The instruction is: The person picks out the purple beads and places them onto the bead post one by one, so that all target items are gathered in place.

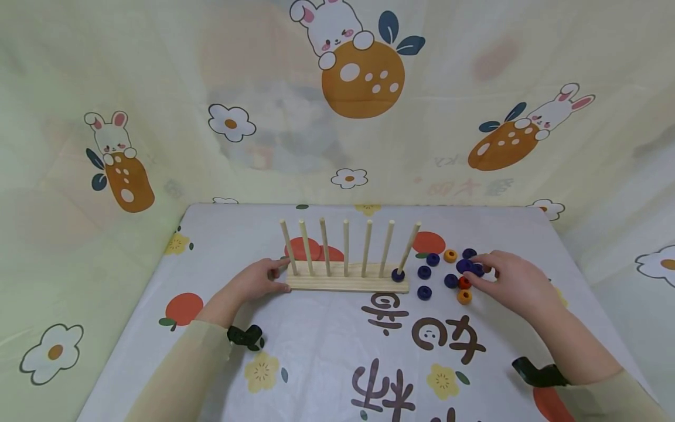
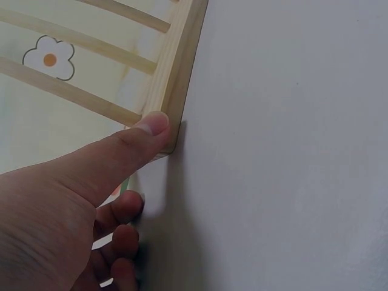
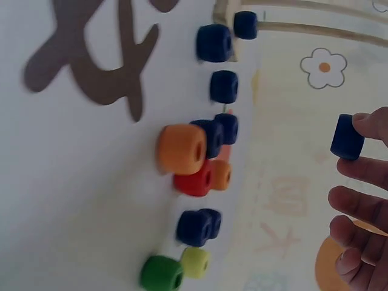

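A light wooden rack (image 1: 348, 283) with several upright pegs stands on the table in the head view. My left hand (image 1: 257, 278) grips the left end of its base; in the left wrist view the thumb (image 2: 156, 123) presses on the corner. At the foot of the rightmost peg sits a dark blue bead (image 1: 398, 275). To the right of the rack, my right hand (image 1: 511, 284) pinches another dark blue bead (image 3: 347, 138) between thumb and forefinger, raised above the loose beads.
Loose beads lie right of the rack: several blue ones (image 1: 424, 292), orange ones (image 1: 464, 297) and a red one (image 1: 464, 282). A green bead (image 3: 162, 274) and a yellow bead (image 3: 196, 262) show in the right wrist view. A patterned curtain (image 1: 263, 70) hangs behind the table.
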Available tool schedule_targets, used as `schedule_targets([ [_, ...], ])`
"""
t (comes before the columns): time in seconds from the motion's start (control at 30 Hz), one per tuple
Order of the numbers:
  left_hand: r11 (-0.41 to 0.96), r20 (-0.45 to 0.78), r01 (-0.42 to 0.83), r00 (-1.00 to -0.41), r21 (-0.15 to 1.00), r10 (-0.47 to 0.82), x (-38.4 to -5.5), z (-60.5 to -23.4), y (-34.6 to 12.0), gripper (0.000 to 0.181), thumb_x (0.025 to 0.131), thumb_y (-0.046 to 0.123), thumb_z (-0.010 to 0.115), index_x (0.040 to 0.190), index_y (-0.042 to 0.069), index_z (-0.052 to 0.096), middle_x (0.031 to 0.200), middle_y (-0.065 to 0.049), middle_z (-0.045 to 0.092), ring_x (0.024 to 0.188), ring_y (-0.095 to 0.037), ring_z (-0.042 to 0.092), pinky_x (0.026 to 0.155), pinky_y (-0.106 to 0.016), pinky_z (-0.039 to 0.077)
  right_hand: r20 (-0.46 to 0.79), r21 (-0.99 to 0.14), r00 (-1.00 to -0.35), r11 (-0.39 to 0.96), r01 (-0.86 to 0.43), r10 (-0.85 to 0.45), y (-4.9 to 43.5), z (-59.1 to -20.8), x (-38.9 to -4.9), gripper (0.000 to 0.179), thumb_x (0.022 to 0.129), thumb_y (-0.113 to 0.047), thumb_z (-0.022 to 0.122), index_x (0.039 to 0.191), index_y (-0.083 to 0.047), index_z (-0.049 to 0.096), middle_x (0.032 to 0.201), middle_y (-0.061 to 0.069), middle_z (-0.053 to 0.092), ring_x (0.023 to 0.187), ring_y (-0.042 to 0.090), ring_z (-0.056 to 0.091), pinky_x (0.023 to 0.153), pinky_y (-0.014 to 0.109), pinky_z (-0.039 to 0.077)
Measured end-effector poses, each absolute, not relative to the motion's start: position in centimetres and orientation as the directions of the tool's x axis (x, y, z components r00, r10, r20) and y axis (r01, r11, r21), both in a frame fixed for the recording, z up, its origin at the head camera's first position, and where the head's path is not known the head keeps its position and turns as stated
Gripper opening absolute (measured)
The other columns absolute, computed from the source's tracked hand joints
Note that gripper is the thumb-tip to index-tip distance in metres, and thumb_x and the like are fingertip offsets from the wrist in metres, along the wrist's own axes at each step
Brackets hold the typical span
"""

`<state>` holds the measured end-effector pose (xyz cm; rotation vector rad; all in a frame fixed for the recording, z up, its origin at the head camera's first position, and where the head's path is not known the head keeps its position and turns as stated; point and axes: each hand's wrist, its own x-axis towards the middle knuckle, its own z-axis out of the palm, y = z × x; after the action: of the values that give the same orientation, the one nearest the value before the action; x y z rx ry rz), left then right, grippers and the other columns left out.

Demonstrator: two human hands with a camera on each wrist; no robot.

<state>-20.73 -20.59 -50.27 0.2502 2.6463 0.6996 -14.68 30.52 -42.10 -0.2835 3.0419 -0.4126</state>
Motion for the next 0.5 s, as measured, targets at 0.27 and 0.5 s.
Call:
schedule_targets([
  [0.27, 0.844, -0.302, 0.096, -0.907, 0.528, 0.292, -20.6, -50.3, -20.8, 0.079, 0.081, 0.038, 0.082, 0.15, 0.021, 0.047, 0.092, -0.004, 0.052, 0.087, -0.019, 0.047, 0.074, -0.035, 0.039, 0.024, -0.276, -0.98, 0.94, -0.199, -0.2, 29.1, -40.4, -15.2, 0.056, 0.088, -0.051, 0.07, 0.121, -0.005, 0.068, 0.106, 0.016, 0.066, 0.096, 0.035, 0.059, 0.079, 0.054, 0.05],
  [0.5, 0.84, -0.312, 0.066, -0.911, 0.539, 0.271, -20.5, -50.0, -20.7, 0.079, 0.081, 0.037, 0.083, 0.149, 0.024, 0.047, 0.093, -0.004, 0.052, 0.089, -0.02, 0.048, 0.075, -0.036, 0.04, 0.064, -0.271, -0.973, 0.935, -0.23, -0.221, 27.9, -38.8, -15.6, 0.057, 0.091, -0.053, 0.065, 0.123, -0.006, 0.067, 0.108, 0.015, 0.066, 0.1, 0.035, 0.058, 0.082, 0.057, 0.048],
])
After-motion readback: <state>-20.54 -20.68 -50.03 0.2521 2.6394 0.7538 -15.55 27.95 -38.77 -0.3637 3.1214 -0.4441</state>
